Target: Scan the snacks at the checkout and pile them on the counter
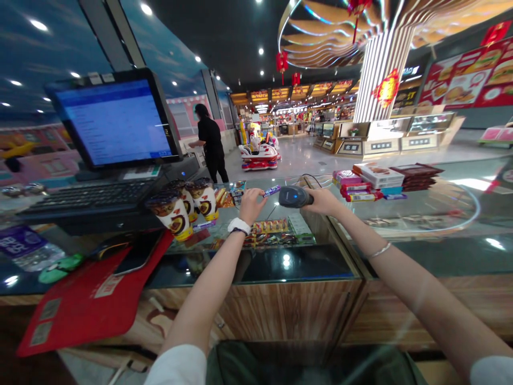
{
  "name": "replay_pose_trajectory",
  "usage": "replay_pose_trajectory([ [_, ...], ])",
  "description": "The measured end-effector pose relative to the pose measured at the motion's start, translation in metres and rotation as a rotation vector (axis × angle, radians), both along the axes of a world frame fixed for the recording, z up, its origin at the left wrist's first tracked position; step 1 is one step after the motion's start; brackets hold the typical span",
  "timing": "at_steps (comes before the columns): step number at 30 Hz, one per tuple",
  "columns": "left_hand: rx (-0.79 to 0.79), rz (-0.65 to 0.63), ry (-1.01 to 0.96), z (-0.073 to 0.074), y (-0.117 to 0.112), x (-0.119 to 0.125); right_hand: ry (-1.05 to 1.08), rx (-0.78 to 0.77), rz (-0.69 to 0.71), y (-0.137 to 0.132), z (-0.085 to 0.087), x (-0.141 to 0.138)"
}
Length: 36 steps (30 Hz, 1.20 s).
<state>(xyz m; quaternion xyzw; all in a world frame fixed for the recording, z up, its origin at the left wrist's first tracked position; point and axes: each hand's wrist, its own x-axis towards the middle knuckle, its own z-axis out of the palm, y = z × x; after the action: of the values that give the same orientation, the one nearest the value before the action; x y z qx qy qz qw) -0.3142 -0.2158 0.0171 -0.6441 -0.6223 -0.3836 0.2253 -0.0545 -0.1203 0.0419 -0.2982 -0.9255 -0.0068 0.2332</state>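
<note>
My left hand [252,206] pinches a small purple wrapped bar [271,191] between its fingertips, above a glass counter [280,262]. My right hand [323,202] grips a black handheld barcode scanner [295,197], whose blue-lit front faces the bar from a short distance. Its cable runs back over the counter. Three paper snack cups [188,206] with chocolate tops stand just left of my left hand. A white watch sits on my left wrist, and a thin bangle on my right.
A POS monitor [114,120] and keyboard [90,198] stand at left, with a phone [136,254] on a red mat [88,299]. Stacked snack boxes [371,182] sit at right. A person [210,141] in black stands beyond the counter, near a children's ride [258,158].
</note>
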Motion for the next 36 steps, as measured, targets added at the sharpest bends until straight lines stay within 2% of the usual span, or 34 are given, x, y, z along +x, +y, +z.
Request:
replay_pose_trajectory([
  [17, 0.005, -0.021, -0.002, -0.003, 0.002, -0.002, -0.033, -0.031, -0.001, -0.002, 0.000, -0.001],
  [21, 0.019, -0.023, -0.001, -0.004, 0.004, -0.004, -0.003, -0.071, 0.119, 0.003, -0.008, -0.003],
  [24, 0.018, -0.023, -0.008, -0.004, 0.005, -0.005, 0.052, -0.091, 0.292, 0.011, -0.019, -0.008],
  [28, 0.028, -0.014, -0.028, -0.003, 0.005, -0.004, 0.082, -0.029, 0.493, 0.022, -0.031, -0.016],
  [36, 0.031, -0.008, -0.018, -0.001, 0.002, -0.001, -0.093, -0.092, 0.550, 0.034, -0.050, -0.021],
])
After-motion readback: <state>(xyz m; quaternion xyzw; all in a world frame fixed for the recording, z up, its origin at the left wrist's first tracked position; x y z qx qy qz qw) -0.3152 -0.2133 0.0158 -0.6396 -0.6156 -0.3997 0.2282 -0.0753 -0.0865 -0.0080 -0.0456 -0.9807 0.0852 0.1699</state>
